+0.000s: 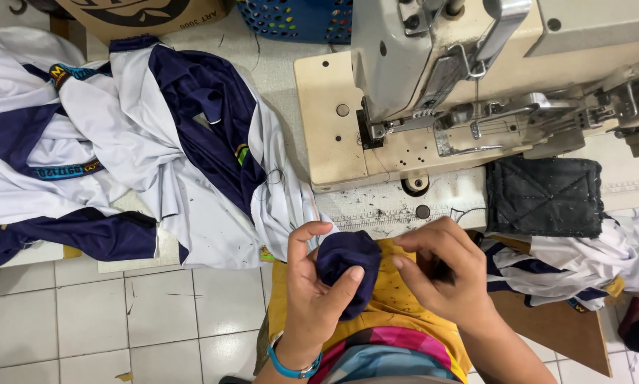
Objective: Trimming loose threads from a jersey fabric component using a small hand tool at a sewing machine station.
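- Right up close, over the lap, the left hand (318, 284) is wrapped around a small navy fabric piece (348, 262), thumb pressing on its near side, fingers curled behind. Looks bunched so the edge stays put.
- Just beside it, the right hand (444, 274) has fingertips pinched together on a bit of dark cloth under the palm; can't tell if it's the same piece or a separate scrap.
- Blue wristband (291, 368) on the left wrist, yellow garment (398, 302) underneath both hands.
- A little farther right, a heap of white-and-navy garments (568, 263) spills off the table edge, within easy reach.
- Farther on, a ruler strip (383, 213) lies along the table edge, and a dark quilted pad (545, 195) sits beside the machine base.
- Far left, a big pile of white and navy jerseys (120, 142) is spread over the table, draping over the near edge.
- Far centre-right, the industrial sewing machine (433, 64), nothing under its foot.
- Way back: blue plastic basket (298, 20) and a cardboard box (142, 14).
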